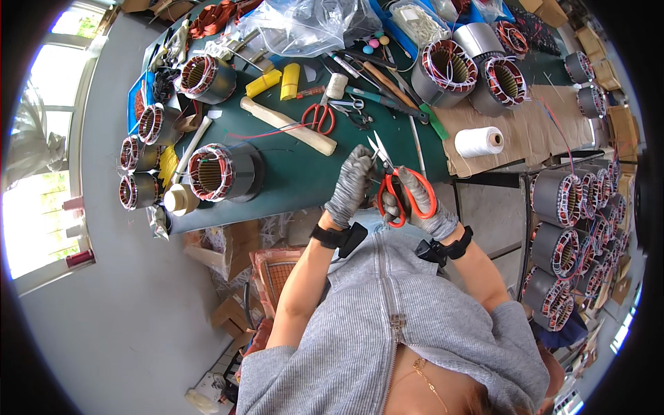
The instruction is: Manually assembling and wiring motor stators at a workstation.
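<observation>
Scissors (pixel 386 161), one held pair, two gloved hands (pixel 351 184)

No words, labels, brands, numbers or signs are legible: none on the orange-handled scissors (pixel 389 167) at centre, the white thread spool (pixel 477 142) at centre right, or the motor stator (pixel 240 171) at left centre on the tabletop (pixel 294 183).

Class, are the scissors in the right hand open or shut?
Open: the red-handled scissors show two blades spread apart at their tips.
</observation>
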A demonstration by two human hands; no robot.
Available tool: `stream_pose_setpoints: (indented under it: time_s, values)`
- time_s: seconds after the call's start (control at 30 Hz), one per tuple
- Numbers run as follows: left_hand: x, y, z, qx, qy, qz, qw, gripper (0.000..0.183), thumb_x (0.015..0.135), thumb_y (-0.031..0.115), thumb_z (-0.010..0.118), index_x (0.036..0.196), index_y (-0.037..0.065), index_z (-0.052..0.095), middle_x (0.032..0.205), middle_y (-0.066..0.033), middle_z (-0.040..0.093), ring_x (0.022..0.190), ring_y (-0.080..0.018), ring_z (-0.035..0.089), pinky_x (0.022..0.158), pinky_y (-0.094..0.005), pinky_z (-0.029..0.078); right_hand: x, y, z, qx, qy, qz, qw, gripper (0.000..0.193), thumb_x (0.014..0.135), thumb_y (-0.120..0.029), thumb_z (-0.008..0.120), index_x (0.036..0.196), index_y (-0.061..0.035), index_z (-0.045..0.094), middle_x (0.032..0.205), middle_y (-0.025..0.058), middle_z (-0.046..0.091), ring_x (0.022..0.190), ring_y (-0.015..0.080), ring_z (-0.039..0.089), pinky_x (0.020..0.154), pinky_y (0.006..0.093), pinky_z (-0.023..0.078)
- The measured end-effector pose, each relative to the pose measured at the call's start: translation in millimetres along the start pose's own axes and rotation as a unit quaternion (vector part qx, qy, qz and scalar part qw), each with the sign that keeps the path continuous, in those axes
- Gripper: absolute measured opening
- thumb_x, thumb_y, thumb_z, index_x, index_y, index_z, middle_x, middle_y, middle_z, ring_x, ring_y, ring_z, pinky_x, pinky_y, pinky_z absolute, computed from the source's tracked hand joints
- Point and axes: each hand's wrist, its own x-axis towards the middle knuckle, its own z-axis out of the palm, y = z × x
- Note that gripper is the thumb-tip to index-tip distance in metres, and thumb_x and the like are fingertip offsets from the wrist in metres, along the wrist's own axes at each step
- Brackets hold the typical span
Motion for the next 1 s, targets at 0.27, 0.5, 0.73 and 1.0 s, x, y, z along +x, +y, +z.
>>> stream_pose_setpoints:
  time_s: [0.27, 0.5, 0.73, 1.0]
  values:
    - [-6, -11, -6, 0.157, 0.053, 0.111, 0.980, 0.011, 0.091, 0.011, 0.043, 0.088, 0.004, 0.051, 0.074, 0.0008, 0.051, 0.068, -0.0055, 0.040, 0.063, -0.0200, 0.037, 57, -4, -100, -0.447, 0.153, -0.177, 0.863, 0.033, 0.083, -0.038, 0.061, 0.104, -0.0130, 0.056, 0.066, 0.0050, 0.054, 0.052, 0.0204, 0.051, 0.047, 0.0313, 0.042]
    - [-41, 40, 2, 0.030, 0.200, 0.095, 0.975, 0.014, 0.090, 0.011, 0.053, 0.100, 0.002, 0.057, 0.086, 0.0016, 0.057, 0.074, -0.0045, 0.046, 0.067, -0.0176, 0.039, 46, -33, 4, -0.501, 0.070, -0.347, 0.789, 0.021, 0.081, -0.015, 0.062, 0.101, -0.0081, 0.064, 0.089, 0.0047, 0.057, 0.085, 0.0178, 0.055, 0.079, 0.0288, 0.044]
    - [-76, 55, 23, 0.085, 0.126, 0.128, 0.980, 0.018, 0.092, 0.014, 0.050, 0.104, 0.002, 0.055, 0.088, 0.0012, 0.053, 0.079, -0.0045, 0.043, 0.072, -0.0204, 0.039, 19, -28, 69, -0.227, 0.013, -0.253, 0.940, 0.015, 0.086, -0.011, 0.055, 0.097, -0.0032, 0.063, 0.078, -0.0014, 0.058, 0.072, 0.0024, 0.052, 0.066, 0.0173, 0.043]
    - [-114, 52, 26, 0.114, 0.204, 0.167, 0.958, 0.010, 0.095, 0.016, 0.040, 0.096, 0.009, 0.047, 0.086, 0.0011, 0.045, 0.063, -0.0029, 0.037, 0.053, -0.0167, 0.033, -14, -33, 79, -0.195, -0.027, -0.109, 0.974, 0.018, 0.090, -0.011, 0.052, 0.102, -0.0022, 0.061, 0.078, 0.0027, 0.059, 0.068, 0.0063, 0.058, 0.063, 0.0196, 0.050]
